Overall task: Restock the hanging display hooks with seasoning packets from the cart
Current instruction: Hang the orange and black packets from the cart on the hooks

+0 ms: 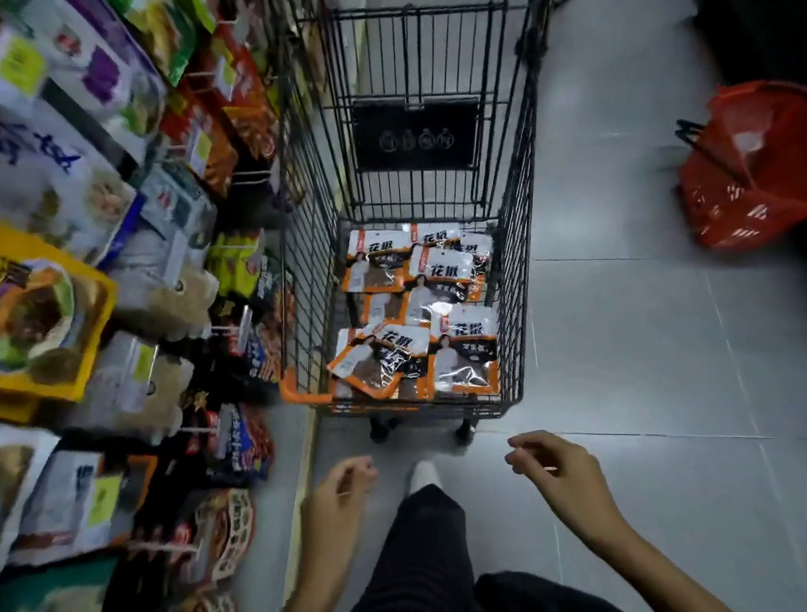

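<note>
With the left hand [340, 491] and right hand [556, 466] empty, fingers loosely curled, and the seasoning packets [419, 319] lying overlapped low in the cart [524, 247] at 12 o'clock, a hasty grab may, I think, lift several slippery ones and drop some.

I stand before a black wire shopping cart [529, 236] with an orange bumper. Orange-and-white seasoning packets [423, 313] lie overlapping on its bottom. My left hand [344, 490] and right hand [553, 466] hang just short of the cart, fingers loosely curled, holding nothing. Between them shows my white shoe [422, 474]. Colourful hanging packets [28, 306] fill the display on my left. A red plastic basket [766, 171] sits on the grey tiled floor [631, 351], well apart, right.
</note>
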The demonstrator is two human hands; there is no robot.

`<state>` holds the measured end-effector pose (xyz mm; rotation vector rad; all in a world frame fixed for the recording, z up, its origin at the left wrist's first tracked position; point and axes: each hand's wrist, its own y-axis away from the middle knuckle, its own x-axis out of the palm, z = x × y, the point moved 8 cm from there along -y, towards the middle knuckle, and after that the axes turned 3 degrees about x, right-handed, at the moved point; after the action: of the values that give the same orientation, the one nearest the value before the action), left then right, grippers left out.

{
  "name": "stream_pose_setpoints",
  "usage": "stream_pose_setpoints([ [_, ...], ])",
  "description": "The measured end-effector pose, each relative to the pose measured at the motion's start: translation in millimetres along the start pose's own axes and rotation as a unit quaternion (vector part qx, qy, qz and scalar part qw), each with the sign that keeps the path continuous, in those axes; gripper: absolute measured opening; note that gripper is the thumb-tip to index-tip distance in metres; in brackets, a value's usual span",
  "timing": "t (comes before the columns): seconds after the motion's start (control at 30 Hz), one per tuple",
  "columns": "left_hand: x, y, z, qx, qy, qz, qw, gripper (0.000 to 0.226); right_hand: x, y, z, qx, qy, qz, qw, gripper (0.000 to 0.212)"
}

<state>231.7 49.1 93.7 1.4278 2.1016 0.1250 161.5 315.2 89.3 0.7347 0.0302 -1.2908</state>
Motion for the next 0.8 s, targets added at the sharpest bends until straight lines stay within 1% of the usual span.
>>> stream_pose_setpoints([
  [0.07, -5.4, -35.3, -14.9, 0.008, -0.023, 0.015, 1.000, 0.013, -3.4, -27.9, 14.6, 0.005, -0.004, -0.014, 1.000, 0.014],
  [0.17, -13.7, -89.3, -37.2, 0.033, -0.071, 0.018, 0.997, 0.015, -5.0, -70.8, 34.9, 0.003, -0.015, -0.028, 0.999, 0.015],
  [0.23, -13.7, -120.8, -50.7, 0.041, -0.084, 0.022, 0.995, 0.018, -1.8, -101.0, 44.4, 0.009, -0.025, -0.038, 0.999, 0.014],
  [0.37, 3.1, -178.6, -60.6, 0.054, -0.127, 0.023, 0.990, 0.012, 18.8, -165.9, 48.8, 0.025, -0.024, -0.041, 0.999, 0.010],
  [0.5, 40.2, -237.1, -33.0, 0.036, -0.138, 0.039, 0.989, 0.013, 45.8, -231.0, 21.4, 0.067, 0.007, -0.041, 0.997, 0.017],
  [0.57, 58.2, -264.2, -8.5, 0.020, -0.150, 0.042, 0.988, 0.015, 57.7, -256.3, -6.7, 0.109, 0.016, -0.048, 0.993, 0.018],
  [0.67, 82.5, -302.1, 37.2, -0.002, -0.206, 0.055, 0.977, 0.021, 73.4, -285.4, -57.8, 0.178, 0.057, -0.060, 0.981, 0.021],
  [0.73, 96.8, -323.5, 66.4, -0.006, -0.268, 0.079, 0.960, 0.021, 83.5, -299.6, -87.8, 0.229, 0.078, -0.062, 0.968, 0.019],
  [0.8, 108.9, -338.5, 90.3, -0.003, -0.347, 0.110, 0.932, 0.026, 93.9, -311.1, -108.9, 0.262, 0.126, -0.064, 0.955, 0.028],
])
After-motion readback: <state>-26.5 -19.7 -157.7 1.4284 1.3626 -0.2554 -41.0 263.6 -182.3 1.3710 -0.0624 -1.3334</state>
